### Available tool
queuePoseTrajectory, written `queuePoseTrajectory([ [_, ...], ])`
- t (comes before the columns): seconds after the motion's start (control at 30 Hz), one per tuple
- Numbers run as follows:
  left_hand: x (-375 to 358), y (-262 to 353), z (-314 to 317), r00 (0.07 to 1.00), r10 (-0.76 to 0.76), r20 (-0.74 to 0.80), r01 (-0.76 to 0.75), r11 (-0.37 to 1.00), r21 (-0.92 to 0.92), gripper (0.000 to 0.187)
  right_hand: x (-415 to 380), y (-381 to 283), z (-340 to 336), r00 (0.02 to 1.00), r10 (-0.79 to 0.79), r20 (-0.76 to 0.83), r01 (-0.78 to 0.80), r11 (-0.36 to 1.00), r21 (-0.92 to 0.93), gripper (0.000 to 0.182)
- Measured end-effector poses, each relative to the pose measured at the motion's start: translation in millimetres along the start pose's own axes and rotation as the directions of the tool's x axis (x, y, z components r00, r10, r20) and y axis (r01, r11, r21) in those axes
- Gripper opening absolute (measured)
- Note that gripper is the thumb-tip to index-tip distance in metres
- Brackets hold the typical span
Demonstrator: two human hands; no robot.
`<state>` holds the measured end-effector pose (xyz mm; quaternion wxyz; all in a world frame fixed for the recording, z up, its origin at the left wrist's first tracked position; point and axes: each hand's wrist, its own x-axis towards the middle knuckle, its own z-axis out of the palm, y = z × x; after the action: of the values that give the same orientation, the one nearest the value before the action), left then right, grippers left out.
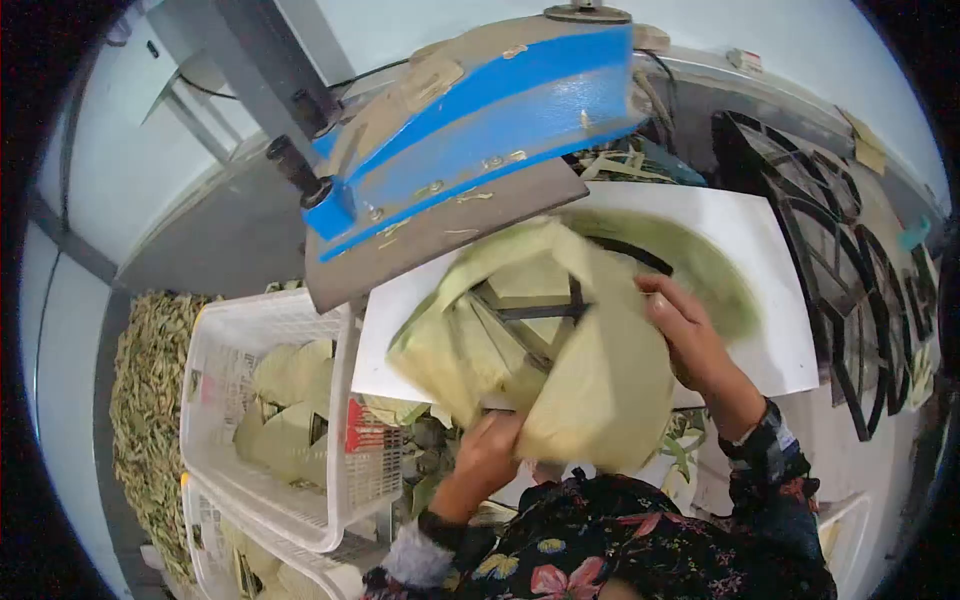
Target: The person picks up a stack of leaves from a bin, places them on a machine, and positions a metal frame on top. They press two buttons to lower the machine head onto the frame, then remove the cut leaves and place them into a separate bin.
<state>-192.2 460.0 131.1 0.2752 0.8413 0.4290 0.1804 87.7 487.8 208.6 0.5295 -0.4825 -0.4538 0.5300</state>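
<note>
A floppy bundle of pale green leaf sheets (pixel 612 385) is held up in front of me, its edges slightly blurred. My left hand (pixel 488 455) is closed on its lower left edge, fingers partly hidden behind it. At the right edge, my right hand (pixel 690 335) pinches the bundle between thumb and fingers. Through a gap in the sheets shows a black metal frame with crossing bars (pixel 535 312). Beneath all this is a white board (pixel 785 365) with a green stain; a curved black strip (pixel 635 252) shows behind the bundle.
A blue press arm (pixel 490 105) with a flat grey plate (pixel 450 230) overhangs the board. Black metal frames (pixel 840 250) lie at the right. On the left, a white plastic basket (pixel 215 340) holds cut leaf pieces, near a heap of leaf scraps (pixel 150 420).
</note>
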Motion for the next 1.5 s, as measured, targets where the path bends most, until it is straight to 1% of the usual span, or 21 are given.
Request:
queuePoseTrajectory([
  [0.03,-18,-8,7,1.000,-0.014,-0.009,0.014,1.000,0.011,0.046,9,8,-2,0.989,0.139,0.042,-0.136,0.989,-0.060,0.042],
  [0.1,-51,-29,37,0.966,-0.179,-0.188,0.143,0.972,-0.187,0.038,23,34,4,0.989,0.098,0.109,-0.101,0.995,0.023,0.040],
  [0.13,-61,-29,51,0.960,-0.201,-0.196,0.163,0.968,-0.193,0.038,31,54,6,0.983,-0.143,0.112,0.171,0.936,-0.307,0.039],
  [0.2,-68,-21,77,0.805,-0.350,-0.479,0.047,0.842,-0.537,0.030,43,61,12,0.812,-0.493,0.312,0.544,0.446,-0.711,0.041],
  [0.23,-62,0,68,0.775,-0.360,-0.519,0.102,0.882,-0.460,0.023,47,64,17,0.811,-0.487,0.326,0.553,0.452,-0.700,0.041],
  [0.33,-72,-14,95,0.801,-0.466,-0.375,0.130,0.748,-0.651,0.024,54,70,26,0.881,-0.257,0.397,0.455,0.235,-0.859,0.044],
  [0.4,-55,16,76,0.699,-0.646,-0.307,-0.017,0.414,-0.910,0.016,53,69,25,0.860,-0.255,0.442,0.492,0.187,-0.850,0.044],
  [0.5,-49,17,77,0.648,-0.592,-0.480,-0.107,0.553,-0.827,0.013,49,71,29,0.835,-0.260,0.485,0.522,0.092,-0.848,0.045],
  [0.6,-48,23,82,0.614,-0.598,-0.515,-0.187,0.524,-0.831,0.012,44,62,41,0.723,-0.434,0.537,0.563,-0.081,-0.823,0.040],
  [0.63,-48,26,82,0.612,-0.592,-0.524,-0.208,0.519,-0.829,0.012,38,63,48,0.717,-0.432,0.547,0.574,-0.079,-0.815,0.040],
  [0.7,-50,28,86,0.604,-0.644,-0.469,-0.216,0.434,-0.875,0.012,22,68,64,0.566,-0.375,0.734,0.810,0.087,-0.580,0.042],
  [0.73,-49,29,86,0.602,-0.646,-0.470,-0.219,0.432,-0.875,0.012,15,67,77,0.516,-0.395,0.760,0.841,0.063,-0.538,0.038],
  [0.83,-48,34,85,0.591,-0.659,-0.464,-0.212,0.428,-0.878,0.012,23,75,93,0.584,-0.202,0.787,0.804,0.007,-0.595,0.033],
  [0.97,-47,31,91,0.576,-0.672,-0.466,-0.209,0.430,-0.878,0.015,36,80,97,0.486,-0.186,0.854,0.866,-0.024,-0.499,0.030],
  [1.1,-48,31,96,0.588,-0.641,-0.493,-0.254,0.433,-0.865,0.018,39,83,107,0.505,-0.089,0.859,0.856,-0.073,-0.511,0.028],
  [1.13,-52,33,99,0.585,-0.754,-0.297,-0.206,0.216,-0.954,0.019,39,85,107,0.484,-0.083,0.871,0.866,-0.096,-0.491,0.027],
  [1.17,-54,34,101,0.582,-0.758,-0.295,-0.208,0.212,-0.955,0.019,39,87,108,0.467,-0.079,0.881,0.873,-0.118,-0.473,0.026],
  [1.27,-54,37,103,0.526,-0.797,-0.296,-0.219,0.209,-0.953,0.018,41,85,114,0.502,0.067,0.862,0.861,-0.131,-0.491,0.024],
  [1.37,-61,39,107,0.528,-0.709,-0.469,-0.275,0.379,-0.883,0.016,39,79,121,0.541,0.218,0.812,0.841,-0.150,-0.520,0.024],
  [1.43,-77,48,107,0.369,-0.847,-0.383,-0.351,0.254,-0.901,0.014,40,86,121,0.532,0.193,0.824,0.846,-0.153,-0.511,0.024],
  [1.5,-119,37,119,0.295,-0.865,-0.406,-0.202,0.359,-0.911,0.011,40,89,122,0.524,0.160,0.837,0.851,-0.147,-0.505,0.025],
])
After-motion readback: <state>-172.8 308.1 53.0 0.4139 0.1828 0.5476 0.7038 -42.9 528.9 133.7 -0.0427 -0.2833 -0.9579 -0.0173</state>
